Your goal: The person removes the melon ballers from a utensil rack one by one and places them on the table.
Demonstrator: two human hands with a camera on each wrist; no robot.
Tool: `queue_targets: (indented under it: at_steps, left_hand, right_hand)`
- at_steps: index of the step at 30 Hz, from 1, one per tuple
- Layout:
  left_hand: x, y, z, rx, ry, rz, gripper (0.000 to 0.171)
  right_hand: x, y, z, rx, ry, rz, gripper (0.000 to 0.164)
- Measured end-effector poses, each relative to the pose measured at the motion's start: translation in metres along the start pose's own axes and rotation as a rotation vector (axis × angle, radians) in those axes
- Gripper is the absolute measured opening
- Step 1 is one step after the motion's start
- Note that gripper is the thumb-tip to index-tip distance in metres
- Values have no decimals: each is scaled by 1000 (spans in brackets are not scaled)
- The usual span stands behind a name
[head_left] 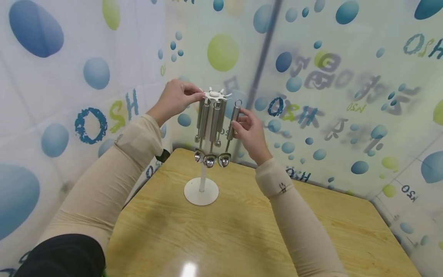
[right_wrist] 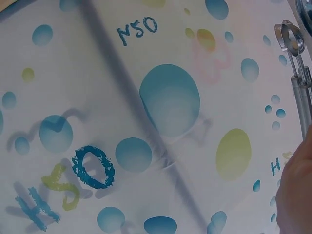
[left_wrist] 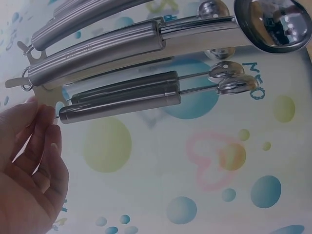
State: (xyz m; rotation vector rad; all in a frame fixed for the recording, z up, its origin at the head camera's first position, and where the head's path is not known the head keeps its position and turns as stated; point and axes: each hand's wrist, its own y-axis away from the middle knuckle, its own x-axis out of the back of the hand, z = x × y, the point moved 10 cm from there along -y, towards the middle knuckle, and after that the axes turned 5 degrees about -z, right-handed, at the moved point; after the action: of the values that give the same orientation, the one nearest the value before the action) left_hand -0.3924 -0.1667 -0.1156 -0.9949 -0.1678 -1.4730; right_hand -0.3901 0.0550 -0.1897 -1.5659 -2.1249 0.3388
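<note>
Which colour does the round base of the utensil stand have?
White. The round base shows best in the head view.

Two hands [head_left: 174, 98] [head_left: 253, 134], one stand [head_left: 201, 197], one table [head_left: 256, 227] and at least five utensils [head_left: 215, 125] show.

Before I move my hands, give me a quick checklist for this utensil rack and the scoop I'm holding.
1. Round base resting on the table: ok.
2. Left hand on the rack top: ok, fingertips pinch its edge.
3. Right hand gripping the scoop: ok, held by the handle.
4. Scoop ring end up: ok, bowl below, slightly tilted.
5. Scoop hung on the rack: not ok, its ring shows apart from the rack top.
6. Nearest hook free: cannot tell, too small to be sure.
</note>
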Motion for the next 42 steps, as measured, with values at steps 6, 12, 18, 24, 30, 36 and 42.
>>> queue_targets:
  at_steps: [6,12,18,24,30,36,42]
  left_hand:
    - [0,1,-2,11,8,-2,34]
    - [0,1,-1,4,11,7,33]
    - [-1,0,-2,5,19,12,32]
    - [-1,0,-4,21,26,11,32]
    - [-1,0,-2,11,8,11,33]
    - [0,1,-1,11,13,11,32]
    - [-1,1,-3,28,30,13,33]
  right_hand:
    - [3,3,8,-3,10,0,48]
    - [5,7,19,-25,4,3,49]
    - [3,10,28,-50,16,9,50]
    - [4,15,37,-51,37,12,50]
    - [4,20,50,-51,29,5,47]
    - [5,24,59,-56,28,18,45]
    - [6,28,70,-91,17,31,45]
